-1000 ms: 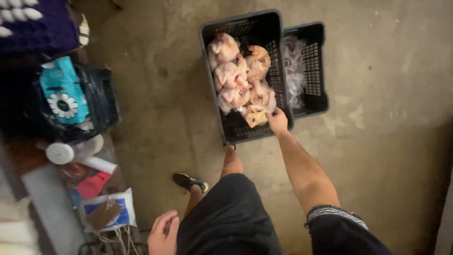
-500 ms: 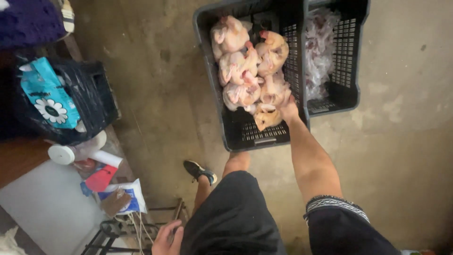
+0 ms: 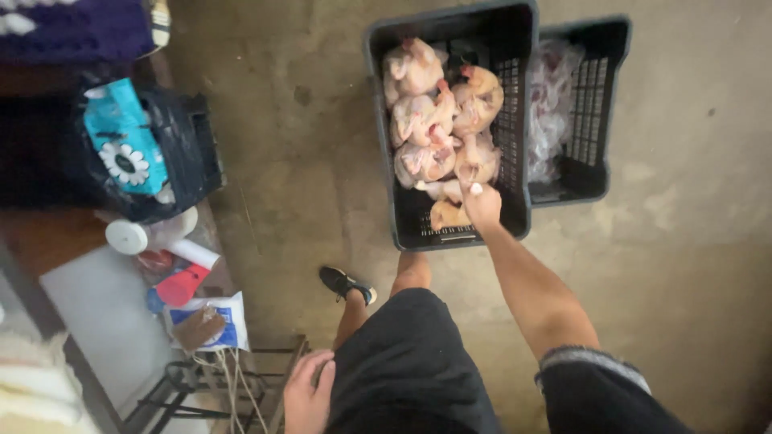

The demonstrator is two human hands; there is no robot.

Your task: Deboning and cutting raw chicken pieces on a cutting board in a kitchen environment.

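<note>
The right hand [image 3: 482, 205] reached into the dark crate [image 3: 386, 161], fingers closed around a plucked chicken [image 3: 450, 215]. The left hand [image 3: 307, 394] rested loosely curled, empty, against the shorts [image 3: 410, 362].

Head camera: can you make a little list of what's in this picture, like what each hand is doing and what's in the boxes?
right hand: reaching into the near crate, on the plucked chickens; grip unclear
left hand: by the thigh, resting on the black shorts
near crate: dark plastic, holds whole plucked chickens
far crate: dark plastic, holds pale bagged pieces, kind unclear
floor: bare concrete
left side: black bin with a teal flowered bag
</note>
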